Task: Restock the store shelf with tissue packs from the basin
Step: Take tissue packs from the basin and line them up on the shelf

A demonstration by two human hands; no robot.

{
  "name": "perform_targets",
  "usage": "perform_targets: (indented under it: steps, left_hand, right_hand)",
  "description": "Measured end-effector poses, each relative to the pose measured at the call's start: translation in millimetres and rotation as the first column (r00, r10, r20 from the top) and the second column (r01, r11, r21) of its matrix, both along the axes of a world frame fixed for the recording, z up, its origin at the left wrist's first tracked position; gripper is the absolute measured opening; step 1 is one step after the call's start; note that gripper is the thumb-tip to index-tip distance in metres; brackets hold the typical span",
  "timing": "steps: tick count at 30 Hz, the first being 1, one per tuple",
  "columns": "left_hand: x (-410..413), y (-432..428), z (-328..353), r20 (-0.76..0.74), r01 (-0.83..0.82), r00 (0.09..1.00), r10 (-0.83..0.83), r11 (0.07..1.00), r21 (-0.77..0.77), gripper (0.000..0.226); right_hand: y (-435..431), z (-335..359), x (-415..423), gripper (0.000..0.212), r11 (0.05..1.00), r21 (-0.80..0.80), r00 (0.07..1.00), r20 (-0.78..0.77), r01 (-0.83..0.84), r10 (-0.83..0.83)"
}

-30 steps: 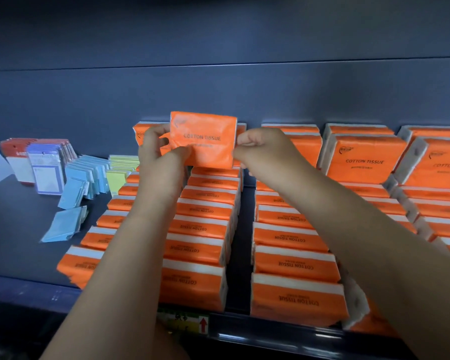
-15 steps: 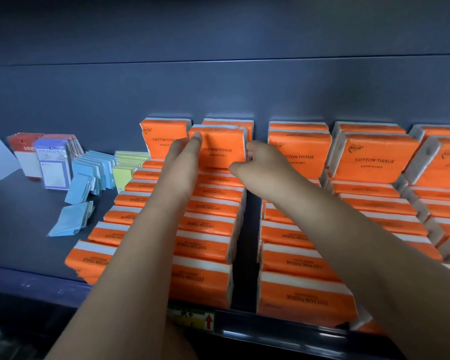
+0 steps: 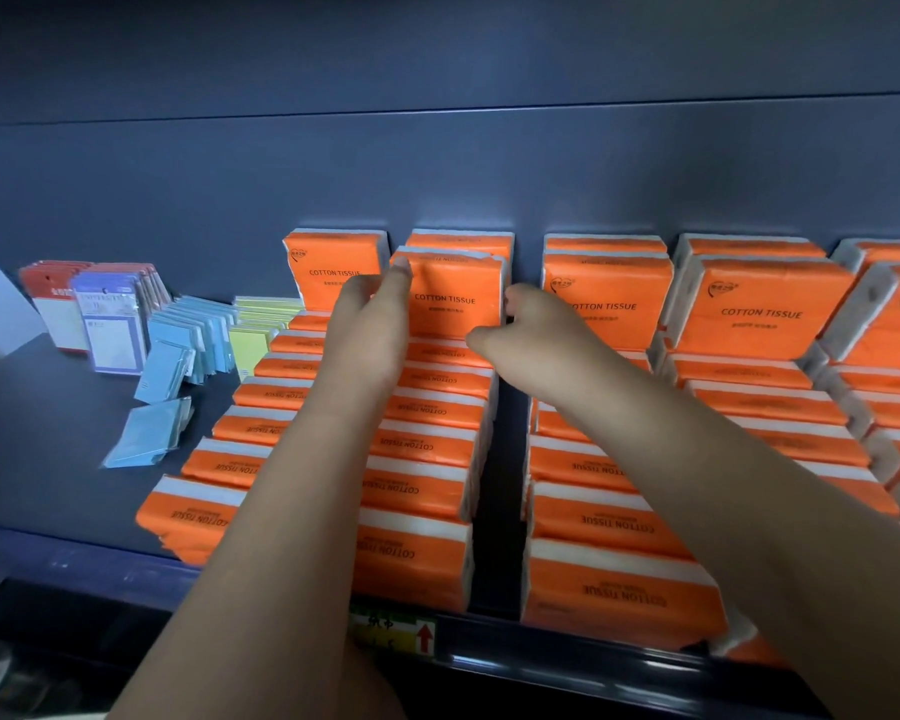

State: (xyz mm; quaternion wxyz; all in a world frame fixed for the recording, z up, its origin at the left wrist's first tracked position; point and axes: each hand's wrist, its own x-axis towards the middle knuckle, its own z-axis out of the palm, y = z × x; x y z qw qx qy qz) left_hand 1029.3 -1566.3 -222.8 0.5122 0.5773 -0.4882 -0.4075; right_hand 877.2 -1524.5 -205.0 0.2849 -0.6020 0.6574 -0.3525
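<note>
An orange tissue pack (image 3: 453, 298) marked COTTON TISSUE stands upright at the back of the dark shelf (image 3: 37, 407), on top of a row of flat orange packs (image 3: 417, 444). My left hand (image 3: 370, 335) lies with straight fingers against the pack's left edge. My right hand (image 3: 531, 335) is at its lower right corner, fingers curled at the right edge and thumb on the front. More upright packs (image 3: 759, 304) line the back wall. The basin is out of view.
Flat orange packs fill several rows from the back to the shelf's front lip (image 3: 567, 652), with a dark gap (image 3: 505, 511) between the two middle rows. Small blue, yellow and red-and-purple packets (image 3: 178, 350) stand at the left. A price tag (image 3: 391, 628) sits on the lip.
The pack was held up in both hands a second ago; now it stands at the back of the row. My left fingers have straightened against its edge.
</note>
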Motion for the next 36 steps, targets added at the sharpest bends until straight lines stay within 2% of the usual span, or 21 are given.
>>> perform_targets:
  steps: [3, 8, 10, 12, 16, 19, 23, 29, 32, 36]
  left_hand:
    - [3, 1, -1, 0.129, -0.052, 0.990, 0.059, 0.997, -0.050, 0.071]
    - [10, 17, -7, 0.481, -0.002, 0.863, 0.155, 0.953, -0.304, 0.041]
    - [16, 24, -11, 0.592, 0.035, 0.787, 0.172, 0.947, -0.320, 0.044]
    - [27, 34, -14, 0.670, 0.030, 0.717, 0.192, 0.952, -0.305, 0.061]
    - [60, 69, -6, 0.733, -0.037, 0.623, 0.275, 0.946, -0.323, 0.073]
    - [97, 112, -3, 0.774, -0.104, 0.505, 0.383, 0.917, -0.385, 0.068]
    - [161, 178, -14, 0.809, -0.160, 0.429, 0.401, 0.916, -0.369, 0.065]
    - [240, 267, -36, 0.812, -0.349, 0.366, 0.454, 0.876, -0.333, 0.066]
    - [270, 295, -56, 0.831, -0.407, 0.344, 0.437, 0.867, -0.288, 0.066]
    - [298, 323, -94, 0.851, -0.486, 0.361, 0.381, 0.856, -0.178, 0.066]
  right_hand:
    - [6, 0, 7, 0.022, 0.999, 0.006, 0.998, -0.025, 0.049, -0.049]
    - [24, 0, 24, 0.033, 0.998, -0.030, 0.976, -0.211, 0.056, -0.061]
    - [35, -2, 34, 0.035, 0.996, -0.090, 0.957, -0.288, 0.004, -0.030]
    - [46, -5, 42, 0.036, 0.979, -0.190, 0.934, -0.357, -0.069, -0.003]
    - [71, -6, 60, 0.050, 0.912, -0.339, 0.891, -0.451, -0.230, 0.057]
    - [94, -3, 83, 0.058, 0.875, -0.356, 0.852, -0.511, -0.328, 0.111]
    - [127, -5, 127, 0.059, 0.814, -0.377, 0.823, -0.532, -0.441, 0.200]
    - [175, -20, 216, 0.061, 0.742, -0.300, 0.715, -0.617, -0.600, 0.329]
    - [199, -44, 264, 0.062, 0.691, -0.195, 0.618, -0.653, -0.696, 0.438]
    - [217, -90, 314, 0.064, 0.644, -0.057, 0.515, -0.655, -0.763, 0.553]
